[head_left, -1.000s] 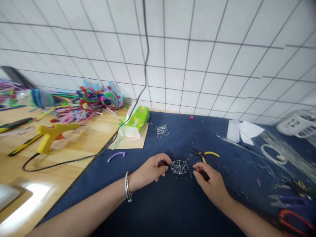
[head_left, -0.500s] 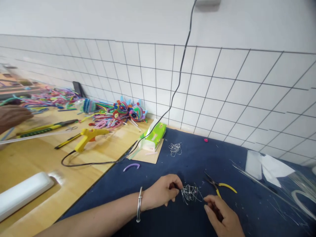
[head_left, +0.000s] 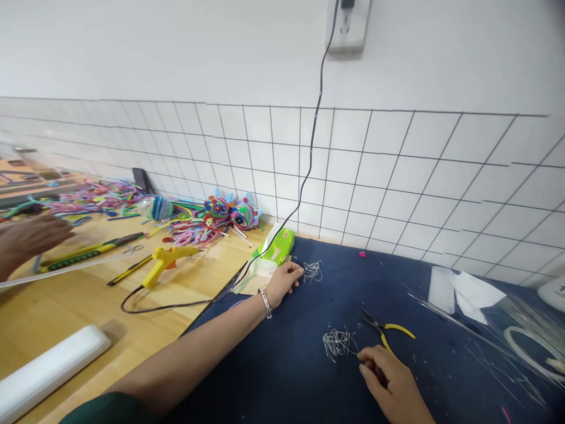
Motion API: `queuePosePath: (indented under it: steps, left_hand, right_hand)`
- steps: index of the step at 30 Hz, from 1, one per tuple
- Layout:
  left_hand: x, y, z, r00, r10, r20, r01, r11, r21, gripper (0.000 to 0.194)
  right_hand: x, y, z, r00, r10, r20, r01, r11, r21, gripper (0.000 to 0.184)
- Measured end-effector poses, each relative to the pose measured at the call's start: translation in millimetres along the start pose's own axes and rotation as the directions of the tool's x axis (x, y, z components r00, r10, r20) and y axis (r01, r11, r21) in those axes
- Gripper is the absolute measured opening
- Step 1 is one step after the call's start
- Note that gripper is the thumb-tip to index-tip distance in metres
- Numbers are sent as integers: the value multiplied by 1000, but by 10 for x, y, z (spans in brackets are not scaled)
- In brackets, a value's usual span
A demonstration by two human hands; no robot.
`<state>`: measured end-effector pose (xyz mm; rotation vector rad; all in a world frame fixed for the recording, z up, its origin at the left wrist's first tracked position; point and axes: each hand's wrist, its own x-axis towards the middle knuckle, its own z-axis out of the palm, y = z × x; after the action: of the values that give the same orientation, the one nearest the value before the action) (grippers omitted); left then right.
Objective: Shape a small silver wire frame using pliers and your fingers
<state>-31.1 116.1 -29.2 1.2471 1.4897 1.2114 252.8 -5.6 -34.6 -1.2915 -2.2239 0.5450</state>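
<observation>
My left hand [head_left: 286,282] reaches out to a small tangle of silver wire [head_left: 312,271] on the dark blue cloth, thumb and finger pinched at its left edge. Closer to me lies a bigger, denser clump of silver wire [head_left: 338,343]. Its right side trails a thin strand to the fingertips of my right hand [head_left: 386,377], which are closed together; the strand's end is hidden there. Just beyond the right hand rest yellow-handled pliers [head_left: 384,328], their handles spread.
A yellow glue gun [head_left: 163,262], cutters and colourful pipe cleaners [head_left: 101,197] occupy the wooden table at left, where another person's hand [head_left: 37,235] works. Behind my left hand stands a green tissue pack [head_left: 279,244]. Long wires [head_left: 445,312] and white sheets [head_left: 479,291] lie right.
My left hand has left the near wire clump and moved forward to the smaller tangle. The right hand stays beside the near clump. The camera view has tilted up slightly.
</observation>
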Motion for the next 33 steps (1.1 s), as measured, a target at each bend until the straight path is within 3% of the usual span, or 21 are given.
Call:
queuePosePath:
  steps: [7,10,23,33]
  left_hand:
    - [213,-109,210,1000,-16,14,13,985,171,23]
    - [152,-141,204,1000,-8,30,1,977,215,25]
    - [-303,-30,236,984,169,64,-179,954,241,1]
    - [-293,-153,277,958,277,78,-287,932,223,5]
  right_hand:
    - [-21,-55,-26,999,30,19,-30,1000,-1,11]
    - [-25,-73,-43,999,34,18,-34,999,13,11]
    - [22,-118,-93,999,34,-13,-33,999,39,14]
    - [50,-94,-76,999,52,-5,-51,996,70,17]
